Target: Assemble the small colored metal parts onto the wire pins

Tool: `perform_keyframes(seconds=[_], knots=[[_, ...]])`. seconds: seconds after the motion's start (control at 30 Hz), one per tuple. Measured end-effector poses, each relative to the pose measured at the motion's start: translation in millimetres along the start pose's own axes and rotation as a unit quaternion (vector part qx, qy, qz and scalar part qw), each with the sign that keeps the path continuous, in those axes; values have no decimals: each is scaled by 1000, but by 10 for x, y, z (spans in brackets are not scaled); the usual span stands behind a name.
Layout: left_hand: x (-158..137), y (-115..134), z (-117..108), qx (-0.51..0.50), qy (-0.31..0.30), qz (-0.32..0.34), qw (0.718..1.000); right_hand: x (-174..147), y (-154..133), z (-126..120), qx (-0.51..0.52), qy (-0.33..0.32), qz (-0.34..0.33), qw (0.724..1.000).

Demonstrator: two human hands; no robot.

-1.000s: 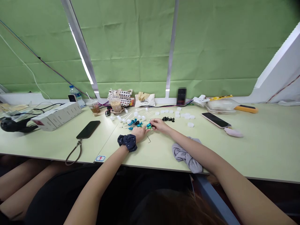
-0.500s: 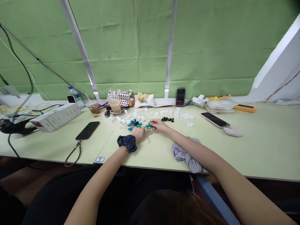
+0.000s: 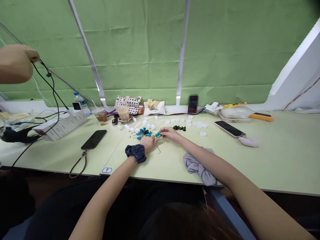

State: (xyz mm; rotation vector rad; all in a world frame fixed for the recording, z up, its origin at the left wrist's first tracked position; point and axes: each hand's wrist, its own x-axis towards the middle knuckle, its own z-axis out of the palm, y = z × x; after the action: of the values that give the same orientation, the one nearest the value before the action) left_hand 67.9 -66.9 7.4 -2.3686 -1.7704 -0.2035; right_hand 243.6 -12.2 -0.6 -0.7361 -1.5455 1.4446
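Observation:
My right hand [image 3: 170, 134] pinches a small blue-green part [image 3: 158, 134] between its fingertips. From the left, my left hand [image 3: 148, 143] meets the same part, thumb and finger closed at its green lower end; its other fingers are hidden under the hand. Just behind my left hand lies a pile of small blue and black parts with thin metal pins [image 3: 143, 132]. An L-shaped hex key [image 3: 158, 150] rests on the table below my hands. Right of my right hand is a cluster of small black pieces [image 3: 179, 128].
White round caps [image 3: 199, 125] are scattered behind and beside the hands. A grey cloth [image 3: 198, 165] lies under my right forearm. Phones [image 3: 94, 139], drink cups [image 3: 122, 111] and white boxes [image 3: 60, 126] stand around. Another person's hand [image 3: 17, 63] holds black cables at far left.
Another person's hand has come into view at upper left, lifting black cables. My own hands stay in nearly the same place around the small part.

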Motion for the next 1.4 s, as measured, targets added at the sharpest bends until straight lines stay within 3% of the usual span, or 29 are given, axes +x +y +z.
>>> perform_keyframes(seconds=[0.2, 0.43, 0.67, 0.87, 1.07, 1.23, 1.4], knots=[[-9, 1, 53, 0, 20, 27, 999, -23, 35, -31, -15, -20, 92, 995], [12, -34, 80, -7, 34, 55, 998, -52, -17, -15, 1, -23, 151, 988], [6, -51, 76, -15, 46, 26, 998, -65, -83, 24, -72, 12, 55, 996], [22, -76, 121, 3, 68, 60, 996, -41, -119, 60, -88, 47, 140, 985], [24, -106, 171, -6, 96, 55, 994, -73, -174, -1, -14, -9, 67, 998], [39, -125, 210, -9, 119, 74, 990, -57, -153, 29, -84, 30, 110, 990], [46, -133, 219, 2, 129, 75, 989, -77, -182, 36, -71, 18, 44, 996]])
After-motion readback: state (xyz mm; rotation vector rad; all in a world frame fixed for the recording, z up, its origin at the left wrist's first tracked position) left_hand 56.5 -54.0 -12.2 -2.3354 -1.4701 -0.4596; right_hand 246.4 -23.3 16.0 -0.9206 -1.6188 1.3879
